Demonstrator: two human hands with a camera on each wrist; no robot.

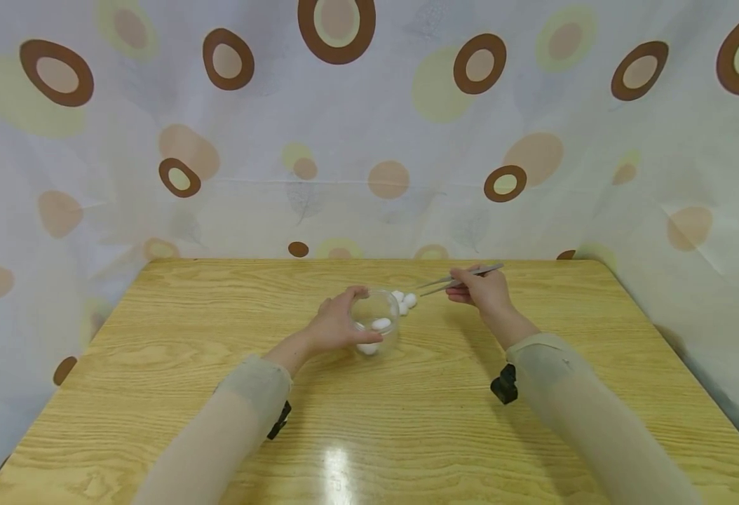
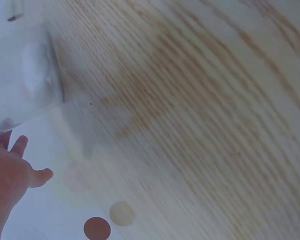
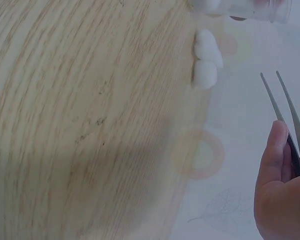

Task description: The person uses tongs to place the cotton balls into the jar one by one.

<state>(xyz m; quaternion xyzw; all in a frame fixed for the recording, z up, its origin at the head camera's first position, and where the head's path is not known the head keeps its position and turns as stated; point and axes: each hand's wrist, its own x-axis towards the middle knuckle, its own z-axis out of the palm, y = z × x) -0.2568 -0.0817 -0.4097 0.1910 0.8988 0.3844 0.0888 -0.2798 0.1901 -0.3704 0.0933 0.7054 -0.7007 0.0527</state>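
My left hand point(image 1: 336, 324) grips a clear round plastic jar point(image 1: 397, 313) from its left side, thumb and fingers spread round it. Inside the jar lie white cotton balls point(image 1: 381, 324); in the left wrist view they show through its wall point(image 2: 10, 75) at the base. My right hand point(image 1: 484, 291) holds metal tweezers point(image 1: 491, 268) by their middle. The tips are apart and point left, a short way from several loose cotton balls point(image 1: 410, 300) on the table beside the jar. Nothing sits between the tweezer tips point(image 3: 278, 74) in the right wrist view.
The wooden table point(image 1: 357, 407) has its far edge just beyond both hands. A white sheet point(image 1: 249, 140) with brown and yellow circles hangs behind it and along the sides. A black wrist mount point(image 1: 505, 384) shows under the right sleeve.
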